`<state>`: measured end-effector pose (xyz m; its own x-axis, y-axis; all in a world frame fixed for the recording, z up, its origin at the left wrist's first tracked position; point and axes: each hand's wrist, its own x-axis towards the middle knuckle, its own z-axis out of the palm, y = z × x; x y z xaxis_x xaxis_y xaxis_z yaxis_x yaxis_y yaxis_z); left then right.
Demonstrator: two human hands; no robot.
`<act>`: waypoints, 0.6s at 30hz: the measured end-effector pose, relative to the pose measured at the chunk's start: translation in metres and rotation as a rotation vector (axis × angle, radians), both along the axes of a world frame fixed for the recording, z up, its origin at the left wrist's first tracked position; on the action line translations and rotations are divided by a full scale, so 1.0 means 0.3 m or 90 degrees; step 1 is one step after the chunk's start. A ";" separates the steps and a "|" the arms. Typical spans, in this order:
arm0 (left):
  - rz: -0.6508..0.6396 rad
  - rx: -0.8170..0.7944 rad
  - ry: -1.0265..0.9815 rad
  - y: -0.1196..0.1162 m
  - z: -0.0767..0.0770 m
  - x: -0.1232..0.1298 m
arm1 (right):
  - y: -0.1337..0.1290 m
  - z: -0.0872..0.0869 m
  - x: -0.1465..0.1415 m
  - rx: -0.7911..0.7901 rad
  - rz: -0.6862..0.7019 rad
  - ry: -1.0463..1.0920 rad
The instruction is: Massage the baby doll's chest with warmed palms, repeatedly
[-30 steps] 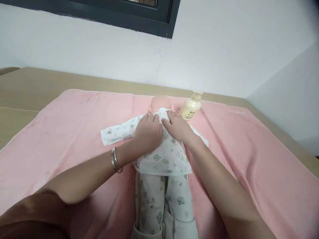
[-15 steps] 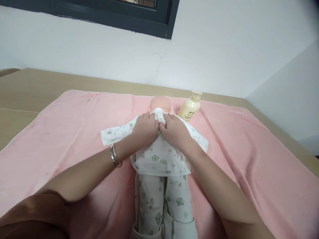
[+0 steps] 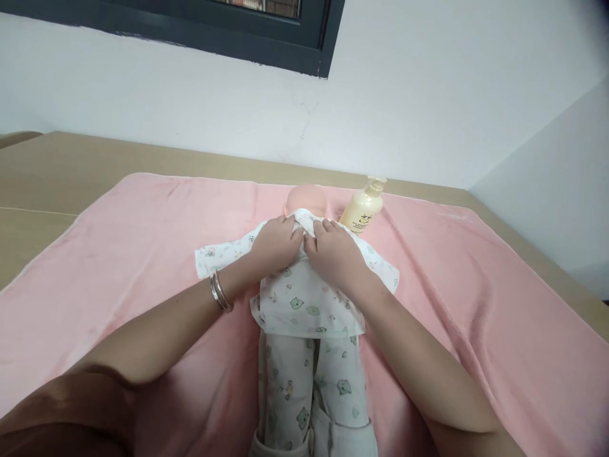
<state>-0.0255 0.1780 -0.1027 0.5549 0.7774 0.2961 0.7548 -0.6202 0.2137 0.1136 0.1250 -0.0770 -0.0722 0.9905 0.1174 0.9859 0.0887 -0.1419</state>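
A baby doll (image 3: 307, 200) lies on its back, its head away from me and its face largely covered. It wears a white printed shirt (image 3: 311, 311) with spread sleeves and matching trousers (image 3: 290, 387). At the shirt's neckline, my left hand (image 3: 278, 244) has its fingers closed on the cloth, thumb pressed in. Beside it, my right hand (image 3: 335, 254) pinches the same collar area, the two thumbs almost meeting. What exactly lies under the fingertips is hidden. Silver bangles circle my left wrist.
A pale yellow pump bottle (image 3: 362, 206) stands just right of the doll's head. Under everything a pink blanket (image 3: 157, 235) with creases on the right covers much of the wooden table (image 3: 85, 158). A white wall (image 3: 404, 95) and a dark window frame (image 3: 304, 54) rise behind.
My left hand's fingers have curled in more at the collar, and the cloth there is bunched slightly differently. My right hand stays almost in place; the doll and bottle look unmoved.
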 end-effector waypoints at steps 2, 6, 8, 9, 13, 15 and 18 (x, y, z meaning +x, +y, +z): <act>0.057 -0.035 -0.034 0.018 -0.007 0.003 | -0.011 -0.001 -0.012 0.008 0.004 -0.020; 0.137 -0.063 -0.080 0.008 -0.016 0.022 | 0.006 0.006 0.002 -0.004 0.019 0.021; 0.140 -0.048 -0.084 0.000 -0.021 0.029 | 0.025 0.012 0.020 -0.017 0.011 0.060; 0.144 -0.046 -0.090 -0.002 -0.025 0.031 | 0.034 0.015 0.030 -0.022 0.003 0.077; 0.151 -0.049 -0.132 -0.006 -0.042 0.031 | 0.056 0.011 0.059 -0.038 -0.011 0.125; 0.153 -0.044 -0.181 -0.010 -0.050 0.031 | 0.059 0.003 0.069 -0.046 -0.016 0.137; 0.150 -0.044 -0.253 -0.020 -0.058 0.030 | 0.054 0.000 0.074 -0.047 -0.010 0.141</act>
<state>-0.0166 0.1720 -0.1201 0.2153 0.8940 0.3930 0.7244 -0.4161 0.5497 0.1359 0.1412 -0.0769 -0.0366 0.9977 0.0562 0.9309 0.0545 -0.3611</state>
